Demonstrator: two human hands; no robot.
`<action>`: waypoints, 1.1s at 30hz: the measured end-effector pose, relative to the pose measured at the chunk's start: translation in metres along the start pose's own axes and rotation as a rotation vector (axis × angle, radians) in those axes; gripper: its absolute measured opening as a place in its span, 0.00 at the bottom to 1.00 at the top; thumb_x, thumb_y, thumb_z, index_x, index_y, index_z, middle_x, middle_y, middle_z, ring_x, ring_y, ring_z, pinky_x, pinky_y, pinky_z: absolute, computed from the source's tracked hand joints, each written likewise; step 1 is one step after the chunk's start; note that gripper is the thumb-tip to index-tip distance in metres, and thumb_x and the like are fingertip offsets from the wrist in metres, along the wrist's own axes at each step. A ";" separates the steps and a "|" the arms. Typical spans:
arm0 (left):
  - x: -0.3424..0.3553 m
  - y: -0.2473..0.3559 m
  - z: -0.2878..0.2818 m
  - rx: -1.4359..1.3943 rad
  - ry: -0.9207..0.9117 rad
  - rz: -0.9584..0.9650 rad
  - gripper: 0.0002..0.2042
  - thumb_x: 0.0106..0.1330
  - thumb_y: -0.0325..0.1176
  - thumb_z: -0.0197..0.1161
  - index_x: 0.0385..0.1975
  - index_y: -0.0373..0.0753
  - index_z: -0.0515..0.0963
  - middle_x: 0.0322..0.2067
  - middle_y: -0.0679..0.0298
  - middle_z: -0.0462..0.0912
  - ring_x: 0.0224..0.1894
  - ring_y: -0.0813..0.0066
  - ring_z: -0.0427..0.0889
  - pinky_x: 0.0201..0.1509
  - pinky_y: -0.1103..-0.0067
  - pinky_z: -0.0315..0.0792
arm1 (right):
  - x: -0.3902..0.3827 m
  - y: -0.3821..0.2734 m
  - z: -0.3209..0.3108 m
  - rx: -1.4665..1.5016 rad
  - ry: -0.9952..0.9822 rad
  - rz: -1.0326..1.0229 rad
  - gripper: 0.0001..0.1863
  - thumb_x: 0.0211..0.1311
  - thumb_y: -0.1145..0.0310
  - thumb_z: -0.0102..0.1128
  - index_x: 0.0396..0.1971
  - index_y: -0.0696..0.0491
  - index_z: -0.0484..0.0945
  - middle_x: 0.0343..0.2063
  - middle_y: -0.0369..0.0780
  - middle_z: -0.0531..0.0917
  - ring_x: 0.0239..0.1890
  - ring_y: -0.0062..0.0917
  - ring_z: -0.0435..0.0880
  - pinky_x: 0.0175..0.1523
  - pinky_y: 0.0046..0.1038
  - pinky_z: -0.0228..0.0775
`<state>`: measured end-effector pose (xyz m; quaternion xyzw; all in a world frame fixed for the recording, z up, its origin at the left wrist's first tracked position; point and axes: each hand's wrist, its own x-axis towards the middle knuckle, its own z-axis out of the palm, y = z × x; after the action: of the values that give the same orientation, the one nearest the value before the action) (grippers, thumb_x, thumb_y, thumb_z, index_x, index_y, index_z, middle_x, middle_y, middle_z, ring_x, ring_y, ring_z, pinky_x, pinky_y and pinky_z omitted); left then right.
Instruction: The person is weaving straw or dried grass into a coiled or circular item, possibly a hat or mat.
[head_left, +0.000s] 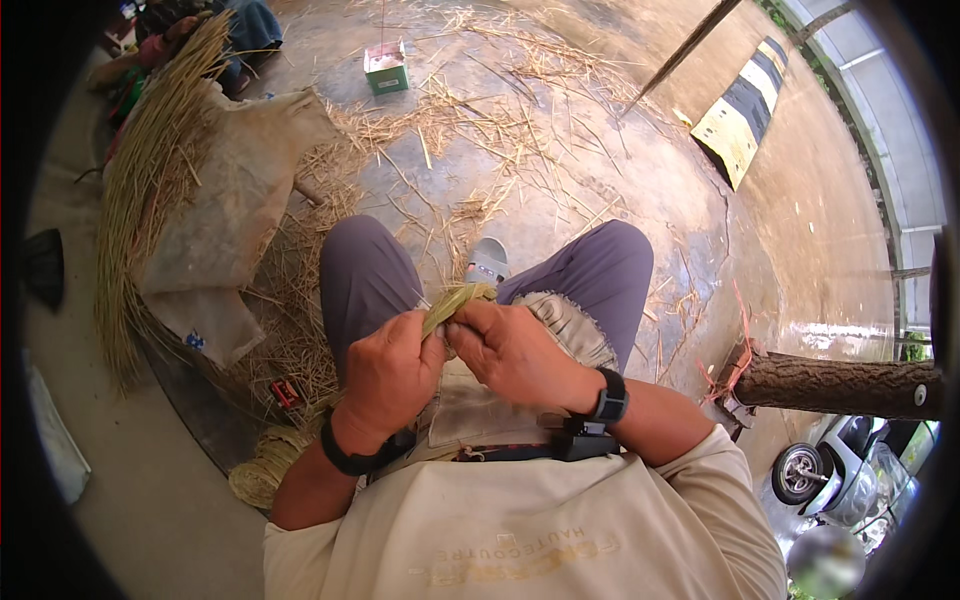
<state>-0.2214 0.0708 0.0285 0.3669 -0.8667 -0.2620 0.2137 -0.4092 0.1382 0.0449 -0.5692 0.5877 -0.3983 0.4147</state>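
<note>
A flat, greenish-yellow strip of plaited straw [457, 304] is held up between my knees, over my lap. My left hand [392, 368] is closed on its lower left part, fingers curled in. Pinching the same strip from the right is my right hand [512, 352], its thumb close to the left thumb. The fingertips partly cover the strip. Under my hands lies a worn beige cloth [470, 408] across my lap.
To my left, a long straw bundle [150, 215] rests beside a pale sheet [225, 220]. A coiled straw braid [268, 466] and a small red object [286, 393] lie near my left elbow. Ahead are loose straw [480, 125], a green box [387, 78] and another person [255, 28]. A trunk [840, 384] stands right.
</note>
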 end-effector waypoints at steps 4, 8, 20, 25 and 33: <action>0.006 -0.008 -0.014 0.041 -0.010 0.008 0.09 0.69 0.34 0.65 0.43 0.37 0.79 0.34 0.51 0.86 0.33 0.45 0.86 0.35 0.58 0.80 | 0.007 -0.008 -0.004 0.057 -0.107 0.116 0.09 0.74 0.69 0.57 0.37 0.59 0.79 0.21 0.45 0.82 0.21 0.34 0.83 0.30 0.35 0.73; 0.007 -0.018 -0.024 0.134 0.007 -0.010 0.12 0.69 0.34 0.65 0.47 0.35 0.79 0.34 0.48 0.85 0.34 0.44 0.86 0.36 0.59 0.81 | -0.013 0.000 -0.018 0.092 -0.338 0.025 0.11 0.74 0.68 0.56 0.35 0.59 0.80 0.26 0.46 0.86 0.28 0.39 0.87 0.35 0.36 0.78; -0.007 -0.005 -0.013 0.145 -0.062 0.246 0.08 0.66 0.35 0.67 0.35 0.39 0.76 0.25 0.60 0.82 0.26 0.59 0.86 0.27 0.67 0.80 | -0.002 -0.013 -0.038 -0.471 0.133 -0.271 0.08 0.69 0.66 0.67 0.34 0.55 0.84 0.26 0.43 0.85 0.29 0.42 0.86 0.33 0.41 0.76; -0.002 0.007 -0.004 0.183 -0.039 0.408 0.07 0.65 0.33 0.66 0.33 0.39 0.76 0.22 0.63 0.79 0.23 0.64 0.84 0.25 0.70 0.79 | 0.024 0.001 -0.030 -0.423 -0.156 -0.142 0.11 0.67 0.61 0.65 0.32 0.54 0.84 0.28 0.47 0.86 0.32 0.46 0.86 0.36 0.42 0.76; -0.002 0.013 -0.008 0.271 -0.065 0.499 0.06 0.66 0.34 0.64 0.36 0.38 0.79 0.21 0.66 0.79 0.21 0.69 0.83 0.24 0.73 0.78 | 0.047 0.009 -0.038 0.194 -0.030 0.185 0.13 0.76 0.66 0.61 0.35 0.61 0.83 0.23 0.34 0.81 0.29 0.19 0.79 0.35 0.31 0.72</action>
<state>-0.2222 0.0775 0.0425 0.1588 -0.9637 -0.0948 0.1925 -0.4483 0.0914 0.0476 -0.4756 0.5903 -0.4046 0.5115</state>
